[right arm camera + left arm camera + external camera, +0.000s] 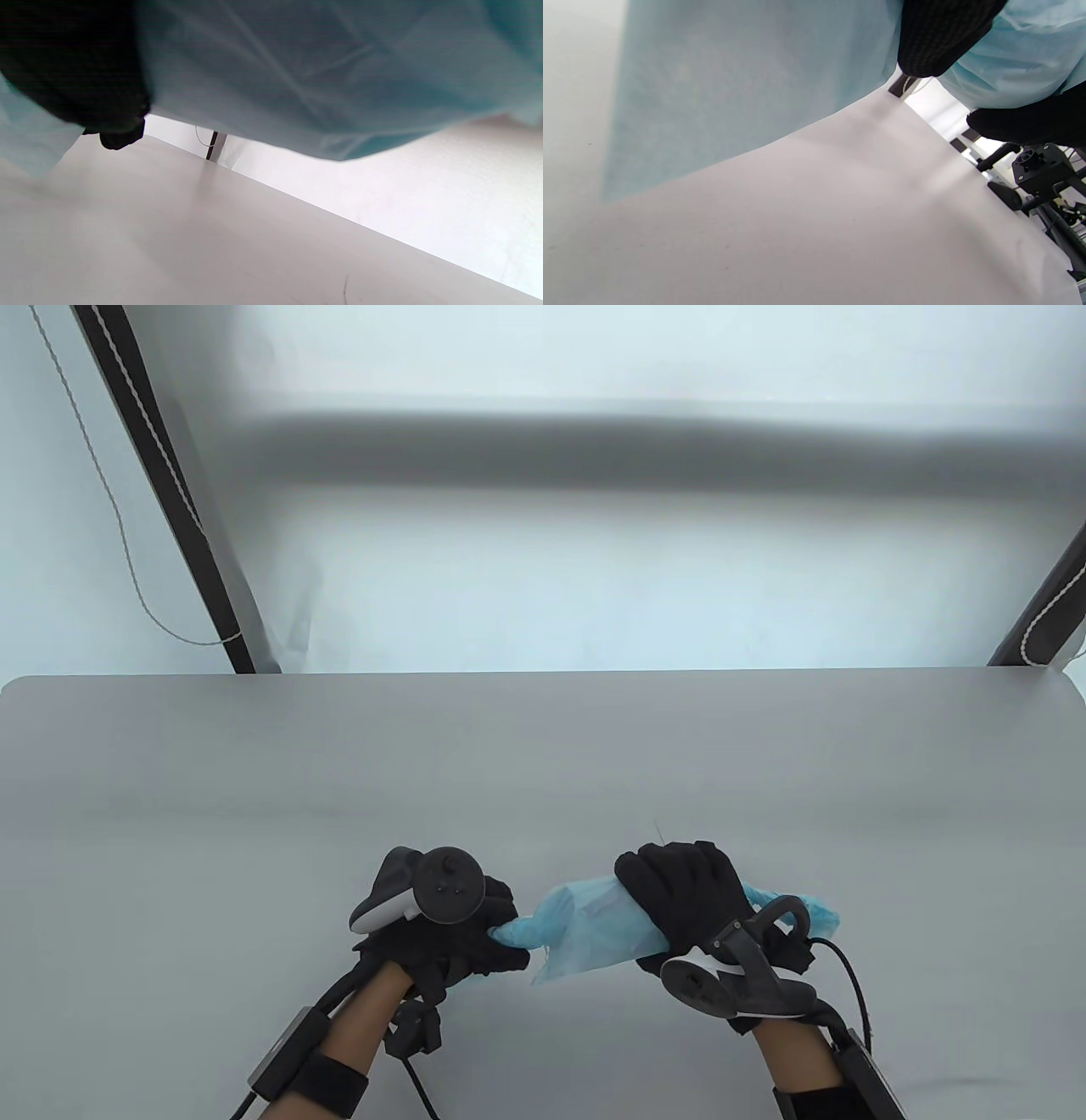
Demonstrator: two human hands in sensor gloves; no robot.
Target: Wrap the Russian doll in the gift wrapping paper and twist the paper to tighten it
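Note:
A roll of light blue wrapping paper (594,929) lies across the near part of the table between both hands; the doll is hidden inside it. My right hand (687,899) grips the middle of the bundle from above, fingers curled over it. My left hand (488,933) pinches the twisted left end of the paper (522,933). The right end of the paper (806,909) sticks out past my right hand. The left wrist view shows the blue paper (734,76) hanging just above the table, and the right wrist view shows the paper (318,72) filling the top.
The grey table (543,763) stretches away from the hands to its far edge. Black stand legs (170,492) and a cord (127,560) rise beyond the far left corner, another leg (1048,611) at the far right. Rig hardware (1039,169) shows past the table's edge.

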